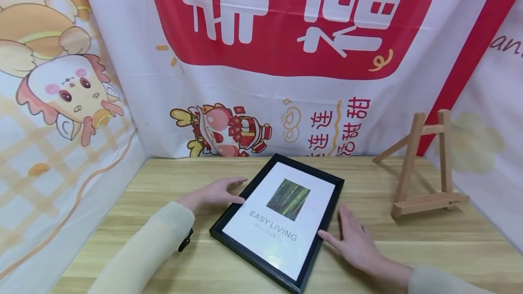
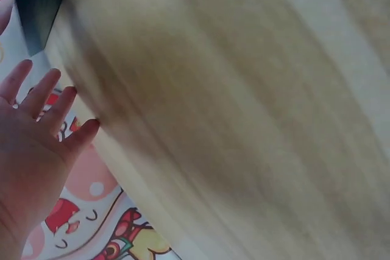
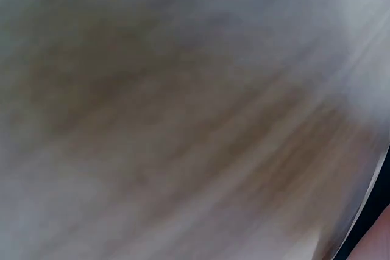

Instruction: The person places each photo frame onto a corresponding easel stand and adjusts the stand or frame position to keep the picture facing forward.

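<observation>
A black picture frame (image 1: pixel 242 252) lies at a slant on the wooden table, its white sheet printed "EASY LIVING" below a small dark green picture. At its left edge is my left hand (image 1: pixel 214 193), thumb tip right by the border and fingers extended. The left wrist view shows this hand (image 2: pixel 36 144) with its fingers straight and spread, below a dark corner of the frame (image 2: pixel 39 4). On the opposite side, my right hand (image 1: pixel 356 242) has its thumb tip at the frame's right border, the other fingers reaching forward. Motion blurs the right wrist view.
A wooden tabletop easel (image 1: pixel 425 162) stands at the back right of the table (image 1: pixel 184 276). Behind the table hangs a red and white printed cloth (image 1: pixel 261 87), with a patterned cloth (image 1: pixel 61 158) along the left side. A black band (image 1: pixel 185 241) shows at the left sleeve.
</observation>
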Demonstrator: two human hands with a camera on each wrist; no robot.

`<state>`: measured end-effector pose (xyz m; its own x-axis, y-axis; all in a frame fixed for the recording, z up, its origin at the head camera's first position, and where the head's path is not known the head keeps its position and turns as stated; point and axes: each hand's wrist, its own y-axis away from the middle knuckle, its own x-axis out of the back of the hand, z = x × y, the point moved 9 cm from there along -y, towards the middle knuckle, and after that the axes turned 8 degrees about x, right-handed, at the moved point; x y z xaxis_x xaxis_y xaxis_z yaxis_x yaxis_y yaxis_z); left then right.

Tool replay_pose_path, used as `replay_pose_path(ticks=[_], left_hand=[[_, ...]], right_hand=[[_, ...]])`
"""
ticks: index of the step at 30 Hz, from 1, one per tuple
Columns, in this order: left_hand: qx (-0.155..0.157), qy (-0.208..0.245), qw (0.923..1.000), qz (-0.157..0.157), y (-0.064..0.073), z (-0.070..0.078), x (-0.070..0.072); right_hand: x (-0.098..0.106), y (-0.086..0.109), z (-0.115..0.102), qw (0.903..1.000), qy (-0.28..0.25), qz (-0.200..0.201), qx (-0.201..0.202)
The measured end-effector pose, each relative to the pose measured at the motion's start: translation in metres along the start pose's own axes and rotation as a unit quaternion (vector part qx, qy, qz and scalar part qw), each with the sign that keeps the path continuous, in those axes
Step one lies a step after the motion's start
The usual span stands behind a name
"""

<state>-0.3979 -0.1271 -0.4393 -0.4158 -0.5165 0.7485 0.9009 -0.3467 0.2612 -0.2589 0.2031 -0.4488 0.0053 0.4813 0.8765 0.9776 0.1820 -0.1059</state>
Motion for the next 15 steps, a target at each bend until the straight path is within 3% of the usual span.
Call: replay_pose_path(ticks=[7,15], left_hand=[[0.006,-0.017,0.9998,-0.002,-0.004,-0.003,-0.005],[0.013,-0.012,0.9998,-0.013,-0.003,-0.002,-0.010]], right_hand=[[-0.008,-0.005,-0.002,0.9998,0.001,-0.018,-0.012],[-0.014,-0.008,-0.005,0.9986,-0.039,-0.027,-0.023]])
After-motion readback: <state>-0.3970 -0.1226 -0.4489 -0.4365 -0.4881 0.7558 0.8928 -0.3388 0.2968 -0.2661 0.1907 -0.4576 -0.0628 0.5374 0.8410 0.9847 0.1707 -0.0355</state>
